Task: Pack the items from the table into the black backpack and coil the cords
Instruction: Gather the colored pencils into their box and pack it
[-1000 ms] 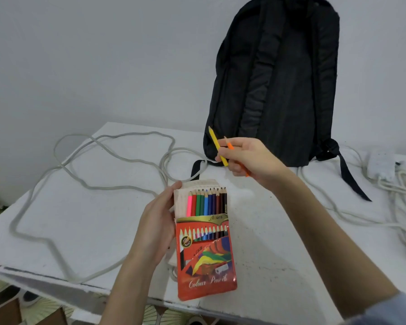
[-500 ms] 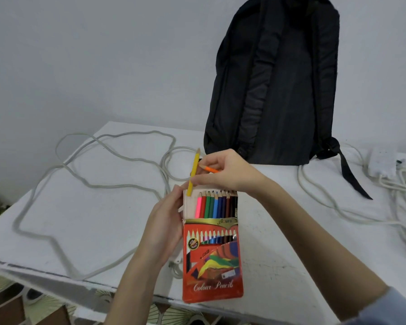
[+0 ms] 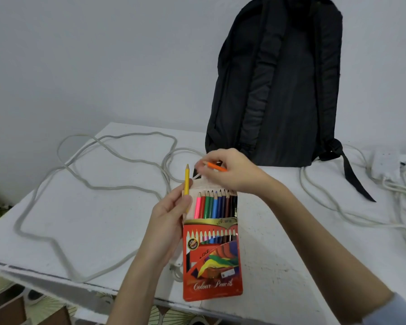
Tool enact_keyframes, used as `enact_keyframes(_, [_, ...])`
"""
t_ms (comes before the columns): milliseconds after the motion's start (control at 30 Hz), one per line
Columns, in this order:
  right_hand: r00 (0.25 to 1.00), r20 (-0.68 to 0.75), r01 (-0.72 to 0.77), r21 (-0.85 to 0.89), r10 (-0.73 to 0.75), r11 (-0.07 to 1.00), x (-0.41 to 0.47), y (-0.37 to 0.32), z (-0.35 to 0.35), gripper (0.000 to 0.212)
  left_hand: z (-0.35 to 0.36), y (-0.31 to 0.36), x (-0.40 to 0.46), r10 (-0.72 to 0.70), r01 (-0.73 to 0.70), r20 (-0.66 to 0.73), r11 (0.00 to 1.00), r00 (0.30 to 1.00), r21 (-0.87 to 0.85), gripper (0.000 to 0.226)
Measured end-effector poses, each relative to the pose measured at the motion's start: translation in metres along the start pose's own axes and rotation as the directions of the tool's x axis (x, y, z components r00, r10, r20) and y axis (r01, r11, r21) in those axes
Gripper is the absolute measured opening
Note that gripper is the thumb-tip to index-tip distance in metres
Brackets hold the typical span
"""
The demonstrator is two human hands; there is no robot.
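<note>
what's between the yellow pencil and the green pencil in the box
In the head view, a bare gap, then the pink pencil and red pencil stand between the yellow pencil and green pencil.
</note>
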State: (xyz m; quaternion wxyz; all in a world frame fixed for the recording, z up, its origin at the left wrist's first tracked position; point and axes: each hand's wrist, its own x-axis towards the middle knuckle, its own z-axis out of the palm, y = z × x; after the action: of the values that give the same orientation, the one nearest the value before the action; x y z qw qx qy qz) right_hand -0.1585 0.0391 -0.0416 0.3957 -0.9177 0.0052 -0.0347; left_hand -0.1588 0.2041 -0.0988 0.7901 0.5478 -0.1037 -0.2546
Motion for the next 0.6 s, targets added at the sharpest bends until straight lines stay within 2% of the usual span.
enact_keyframes(100, [0.999, -0.041, -0.002, 0.345, 0.018, 0.939, -0.003, -0.001, -0.008, 0.020, 0.000, 0.000, 0.003, -0.011, 0.011, 0.011, 1.000, 1.000, -0.006, 0.028])
enact_keyframes(233, [1.000, -0.014, 0.021, 0.529, -0.016, 0.849, -0.004, 0.003, -0.007, 0.015, 0.003, 0.000, 0.005, -0.033, 0.033, 0.032, 0.999, 0.999, -0.022, 0.034])
enact_keyframes(400, [0.996, -0.077, 0.006, 0.473, 0.035, 0.881, -0.003, 0.007, 0.002, 0.011, 0.004, 0.001, 0.007, -0.039, 0.040, 0.037, 0.999, 0.999, -0.026, 0.035])
enact_keyframes(467, [0.992, -0.127, 0.034, 0.435, 0.023, 0.900, -0.003, 0.009, 0.009, 0.017, 0.004, 0.000, 0.007, -0.034, 0.035, 0.039, 0.999, 0.999, -0.023, 0.033])
enact_keyframes(533, [0.987, -0.160, 0.050, 0.364, 0.009, 0.930, -0.003, 0.012, 0.014, 0.024, 0.005, 0.000, 0.006, -0.029, 0.030, 0.036, 0.999, 0.999, -0.026, 0.032])
enact_keyframes(600, [0.987, -0.158, 0.066, 0.275, -0.023, 0.959, -0.004, 0.016, 0.018, 0.022, 0.004, 0.000, 0.006, -0.022, 0.023, 0.029, 0.999, 0.999, -0.036, 0.032])
